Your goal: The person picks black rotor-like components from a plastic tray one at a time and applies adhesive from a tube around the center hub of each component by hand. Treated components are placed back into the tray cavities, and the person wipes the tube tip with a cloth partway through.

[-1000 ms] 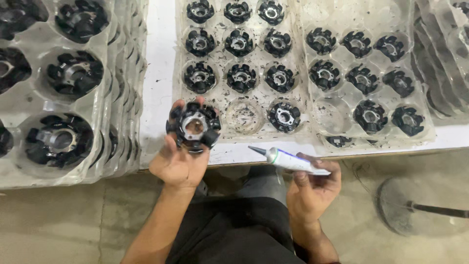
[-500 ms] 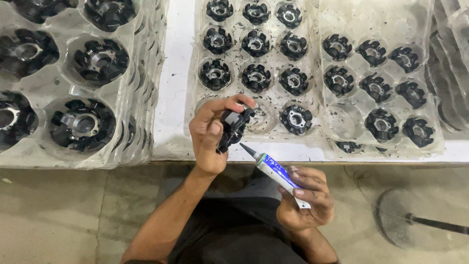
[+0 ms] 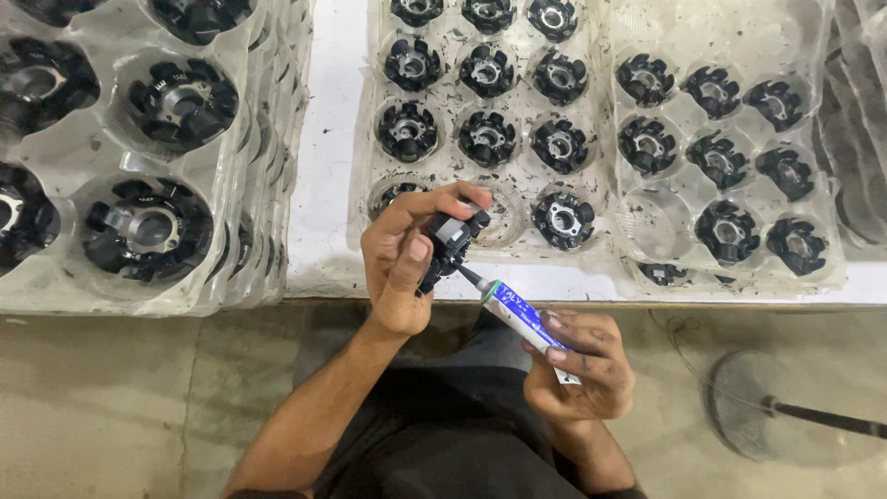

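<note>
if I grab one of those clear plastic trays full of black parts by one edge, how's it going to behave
The clear tray looks thin and moulded, so it would probably flex or sag. The black parts sit loose in open pockets, so tilting could spill some. Several pockets are empty, so weight may be uneven.

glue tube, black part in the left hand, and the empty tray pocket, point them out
glue tube (image 3: 528,325), head view, on its blue label
black part (image 3: 450,238), head view, on its upper body
empty tray pocket (image 3: 647,225), head view, on its clear bottom

L hand (image 3: 399,263) holds black part (image 3: 450,242); R hand (image 3: 580,370) tube (image 3: 522,322).
</note>
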`<state>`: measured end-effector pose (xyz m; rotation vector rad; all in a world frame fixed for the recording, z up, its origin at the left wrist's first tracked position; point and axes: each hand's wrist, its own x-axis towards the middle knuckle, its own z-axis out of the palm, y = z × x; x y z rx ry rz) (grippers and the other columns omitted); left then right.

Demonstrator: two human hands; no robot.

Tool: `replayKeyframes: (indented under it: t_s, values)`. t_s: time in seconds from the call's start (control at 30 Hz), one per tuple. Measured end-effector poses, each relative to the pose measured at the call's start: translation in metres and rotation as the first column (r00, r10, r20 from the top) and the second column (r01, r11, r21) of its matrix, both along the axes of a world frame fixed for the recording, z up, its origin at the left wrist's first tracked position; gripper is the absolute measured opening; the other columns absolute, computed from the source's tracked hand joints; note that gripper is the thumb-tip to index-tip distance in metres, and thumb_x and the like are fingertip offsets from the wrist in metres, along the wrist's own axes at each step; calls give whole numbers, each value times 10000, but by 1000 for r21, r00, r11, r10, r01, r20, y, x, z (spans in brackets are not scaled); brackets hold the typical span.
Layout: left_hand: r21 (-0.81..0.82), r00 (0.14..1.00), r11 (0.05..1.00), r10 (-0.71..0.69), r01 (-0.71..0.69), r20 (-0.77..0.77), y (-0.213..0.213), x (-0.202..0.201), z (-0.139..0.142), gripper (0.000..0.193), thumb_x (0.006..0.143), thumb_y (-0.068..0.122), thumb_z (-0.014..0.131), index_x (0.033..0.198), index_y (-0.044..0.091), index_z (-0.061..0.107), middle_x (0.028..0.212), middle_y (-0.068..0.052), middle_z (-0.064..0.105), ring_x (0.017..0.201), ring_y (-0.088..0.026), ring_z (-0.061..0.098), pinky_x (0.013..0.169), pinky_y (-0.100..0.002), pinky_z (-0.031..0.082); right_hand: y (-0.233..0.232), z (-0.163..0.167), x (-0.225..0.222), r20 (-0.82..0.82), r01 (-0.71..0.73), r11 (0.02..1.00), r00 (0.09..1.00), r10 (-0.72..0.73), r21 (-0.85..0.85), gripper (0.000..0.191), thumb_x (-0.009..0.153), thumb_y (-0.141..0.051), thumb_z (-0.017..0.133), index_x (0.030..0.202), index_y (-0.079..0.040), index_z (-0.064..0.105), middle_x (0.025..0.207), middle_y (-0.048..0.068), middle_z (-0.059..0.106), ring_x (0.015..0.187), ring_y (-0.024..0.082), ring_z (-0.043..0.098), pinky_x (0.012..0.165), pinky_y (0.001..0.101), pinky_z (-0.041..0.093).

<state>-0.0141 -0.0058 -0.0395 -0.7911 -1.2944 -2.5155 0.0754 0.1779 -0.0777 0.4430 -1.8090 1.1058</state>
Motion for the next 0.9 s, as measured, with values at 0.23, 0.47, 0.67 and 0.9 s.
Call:
replayKeyframes:
  t_s: [0.23,0.47,0.67,0.9]
  values:
    - [38,1000,999,-17,16,19,3,0,-2,464,1114,390,575,1255,-52,605,1251,-284,655,1202,-270,653,1104,-377,518,3,1,0,-14,-24,1000,1000,24,-11,376,779,97,815,973,-98,558,996,148,717,949,258,724,781,317,619]
    - [82,999,996,-26,22,47,3,-1,-7,494,1124,416,569,1254,-60,580,1281,-285,629,1209,-285,642,1129,-394,507,4,1,0,-4,-23,1000,1000,23,-2,381,773,111,802,970,-99,554,987,141,712,930,256,718,797,338,619]
    - [402,980,915,-102,25,171,14,3,-8,476,1098,409,563,1291,-26,568,1295,-277,615,1203,-372,640,1031,-498,530,3,7,5,68,-53,999,996,53,-1,368,814,131,772,999,-87,541,1006,158,697,955,268,712,795,346,655]
    - [715,828,699,-378,-38,413,25,24,-4,475,998,414,534,1313,62,589,1338,-234,622,1259,-454,605,1041,-628,519,-6,6,4,-1,9,992,1000,-9,-123,361,891,75,724,1078,-98,468,1053,126,660,997,266,706,819,383,684]
